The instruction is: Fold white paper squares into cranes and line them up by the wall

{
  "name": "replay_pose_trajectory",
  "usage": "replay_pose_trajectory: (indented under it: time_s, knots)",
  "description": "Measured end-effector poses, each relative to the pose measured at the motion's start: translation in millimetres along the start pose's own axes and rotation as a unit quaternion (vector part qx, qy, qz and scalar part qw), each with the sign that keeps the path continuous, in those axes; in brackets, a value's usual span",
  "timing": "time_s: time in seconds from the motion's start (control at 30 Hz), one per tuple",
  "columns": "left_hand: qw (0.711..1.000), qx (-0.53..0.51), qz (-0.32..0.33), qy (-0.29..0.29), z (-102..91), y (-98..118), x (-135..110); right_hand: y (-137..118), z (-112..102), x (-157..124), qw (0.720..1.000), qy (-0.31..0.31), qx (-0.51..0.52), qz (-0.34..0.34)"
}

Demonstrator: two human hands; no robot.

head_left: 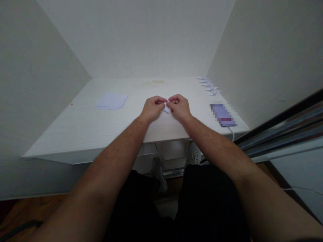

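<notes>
Both my hands meet over the middle of the white desk, pinching a small piece of folded white paper (pixel 167 109) between them. My left hand (pixel 153 108) grips it from the left with thumb and forefinger. From the other side my right hand (pixel 179 107) is closed on it, fingertips almost touching those of the left. A narrow pointed end of the paper hangs down between the thumbs; its upper part is hidden by the fingers.
On the desk (pixel 83 131), a stack of white paper sheets (pixel 112 101) lies to the left. Several folded paper cranes (pixel 209 86) line the back right. A phone (pixel 223 115) with a white cable (pixel 232 133) lies near the right edge. Walls enclose three sides.
</notes>
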State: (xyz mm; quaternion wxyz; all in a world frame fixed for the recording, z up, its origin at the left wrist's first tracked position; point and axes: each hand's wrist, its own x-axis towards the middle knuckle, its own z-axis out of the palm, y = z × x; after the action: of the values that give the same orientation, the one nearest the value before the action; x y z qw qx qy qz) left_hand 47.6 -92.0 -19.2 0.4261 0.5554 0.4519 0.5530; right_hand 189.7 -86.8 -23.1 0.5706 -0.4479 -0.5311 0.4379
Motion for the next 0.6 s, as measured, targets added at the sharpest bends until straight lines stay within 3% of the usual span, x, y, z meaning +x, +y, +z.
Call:
replay_pose_trajectory:
  time_s: [0.13, 0.27, 0.6]
  knots:
    - [0.99, -0.132, -0.048, 0.019, -6.4, 8.5, -0.5, -3.6, -1.3, -2.0, 0.997, 0.012, 0.071, 0.02]
    - [0.97, -0.217, -0.101, 0.04, -12.8, 13.9, 0.4, -2.4, 1.8, -7.6, 0.999, 0.002, 0.029, -0.03]
    - [0.97, -0.219, -0.109, 0.004, -13.8, 13.9, -2.3, -1.9, 5.8, -12.4, 0.997, 0.0, -0.038, -0.071]
